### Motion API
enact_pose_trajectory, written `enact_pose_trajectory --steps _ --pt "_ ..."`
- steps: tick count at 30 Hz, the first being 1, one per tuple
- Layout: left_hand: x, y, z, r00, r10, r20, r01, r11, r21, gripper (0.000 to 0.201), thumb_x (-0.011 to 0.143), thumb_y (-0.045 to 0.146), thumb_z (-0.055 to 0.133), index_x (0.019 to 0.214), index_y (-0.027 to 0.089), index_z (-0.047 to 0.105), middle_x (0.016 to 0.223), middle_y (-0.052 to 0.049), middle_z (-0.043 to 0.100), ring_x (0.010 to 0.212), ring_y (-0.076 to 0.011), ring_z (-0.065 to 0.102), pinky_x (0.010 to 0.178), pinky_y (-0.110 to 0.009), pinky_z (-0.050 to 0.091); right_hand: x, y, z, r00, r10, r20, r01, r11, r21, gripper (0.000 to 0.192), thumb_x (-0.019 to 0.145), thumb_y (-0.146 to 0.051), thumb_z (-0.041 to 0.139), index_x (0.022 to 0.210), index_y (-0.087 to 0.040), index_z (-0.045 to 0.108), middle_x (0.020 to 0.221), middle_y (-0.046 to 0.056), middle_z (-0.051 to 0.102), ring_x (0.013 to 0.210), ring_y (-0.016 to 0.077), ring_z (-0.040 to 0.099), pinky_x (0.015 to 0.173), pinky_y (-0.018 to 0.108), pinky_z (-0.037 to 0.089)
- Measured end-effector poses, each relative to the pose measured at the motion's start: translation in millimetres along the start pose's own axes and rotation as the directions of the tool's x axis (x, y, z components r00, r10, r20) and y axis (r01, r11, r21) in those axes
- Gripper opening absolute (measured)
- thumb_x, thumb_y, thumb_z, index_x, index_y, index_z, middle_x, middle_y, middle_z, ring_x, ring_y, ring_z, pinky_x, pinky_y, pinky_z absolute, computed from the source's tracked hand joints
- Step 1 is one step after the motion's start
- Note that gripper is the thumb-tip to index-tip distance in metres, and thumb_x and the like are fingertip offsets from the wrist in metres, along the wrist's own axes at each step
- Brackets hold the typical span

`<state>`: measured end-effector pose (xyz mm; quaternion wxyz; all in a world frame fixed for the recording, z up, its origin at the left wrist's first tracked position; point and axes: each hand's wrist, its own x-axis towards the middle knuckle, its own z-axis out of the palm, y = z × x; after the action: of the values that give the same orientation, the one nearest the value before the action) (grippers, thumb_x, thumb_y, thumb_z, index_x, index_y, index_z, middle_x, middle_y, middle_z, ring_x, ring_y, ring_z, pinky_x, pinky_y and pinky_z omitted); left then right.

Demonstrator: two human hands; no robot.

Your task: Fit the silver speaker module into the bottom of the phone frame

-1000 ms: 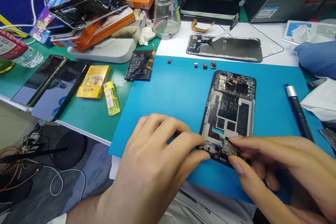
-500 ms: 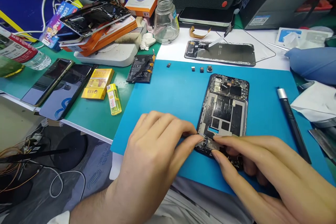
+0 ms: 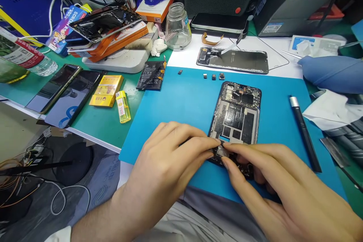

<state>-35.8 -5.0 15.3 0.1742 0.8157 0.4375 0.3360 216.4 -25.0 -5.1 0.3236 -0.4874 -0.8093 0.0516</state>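
On the blue mat [image 3: 181, 102], my left hand [image 3: 167, 166] and right hand [image 3: 272, 185] pinch a small part at the near end of the opened phone frame [image 3: 236, 117]. Finger slippage could tear a flex or knock the loose camera modules [image 3: 213, 76] beyond it.

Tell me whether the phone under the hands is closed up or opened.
Opened: the phone lies back cover off, its boards and metal shielding exposed.
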Motion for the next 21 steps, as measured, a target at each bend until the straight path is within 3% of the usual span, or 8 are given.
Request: enact_pose_trajectory --steps 6,11,21 --pt "5.9 -3.0 -1.2 0.998 -0.022 0.06 0.028 0.995 -0.101 0.015 0.133 0.017 0.073 0.143 0.024 0.082 0.129 0.004 0.089 0.119 -0.0132 0.081 0.108 -0.029 0.057 2.4 -0.3 -5.8 1.0 0.019 -0.008 -0.018 0.997 0.071 0.018 0.14 -0.036 0.066 0.147 -0.024 0.077 0.124 -0.002 0.079 0.096 0.0068 0.076 0.104 0.012 0.059" --pt "8.7 -4.8 -1.3 0.996 -0.031 0.087 0.04 0.994 -0.098 0.016 0.134 0.02 0.073 0.146 0.023 0.082 0.129 0.003 0.087 0.116 -0.0155 0.08 0.106 -0.033 0.057 4.7 3.0 -8.3 0.999 0.049 -0.007 -0.048 0.994 0.097 0.021 0.14 -0.042 0.066 0.145 -0.025 0.078 0.118 -0.001 0.079 0.081 0.005 0.071 0.079 0.011 0.059" --pt "31.3 -17.9 -19.5 0.972 0.065 0.226 -0.037 0.992 -0.124 0.013 0.131 0.023 0.077 0.13 0.017 0.089 0.118 -0.001 0.088 0.107 -0.0185 0.08 0.098 -0.031 0.061 3.9 1.0 -8.0 0.998 0.069 -0.009 -0.068 0.992 0.104 0.016 0.137 -0.038 0.07 0.144 -0.027 0.079 0.117 0.001 0.079 0.081 0.0097 0.074 0.073 0.015 0.063"
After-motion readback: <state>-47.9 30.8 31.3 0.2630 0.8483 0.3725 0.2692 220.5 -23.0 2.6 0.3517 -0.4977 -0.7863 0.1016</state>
